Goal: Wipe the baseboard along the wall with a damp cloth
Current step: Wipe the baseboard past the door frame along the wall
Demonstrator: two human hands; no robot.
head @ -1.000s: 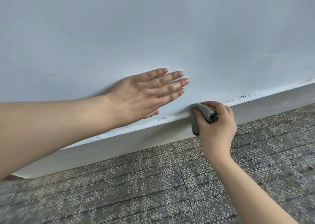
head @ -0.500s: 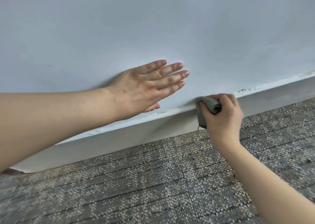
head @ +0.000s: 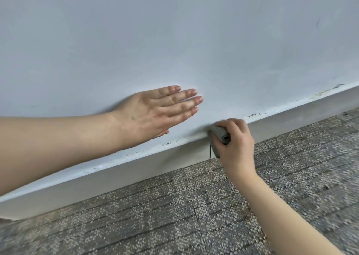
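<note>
A pale grey baseboard (head: 136, 169) runs slantwise along the foot of the white wall (head: 174, 41), rising toward the right. My right hand (head: 236, 144) grips a rolled grey cloth (head: 220, 134) and holds it against the baseboard's top edge, just right of a vertical joint in the board. My left hand (head: 155, 113) lies flat on the wall above the baseboard, fingers straight and pointing right. Dark specks of dirt (head: 254, 115) show along the top edge to the right of the cloth.
Speckled grey carpet tiles (head: 174, 216) cover the floor below the baseboard. A brownish stain (head: 328, 91) marks the wall's lower edge at the far right. The baseboard's left end (head: 7, 216) shows at the frame's lower left.
My right hand has slid the cloth to the right along the baseboard's top edge, past the joint. My left hand stays flat on the wall.
</note>
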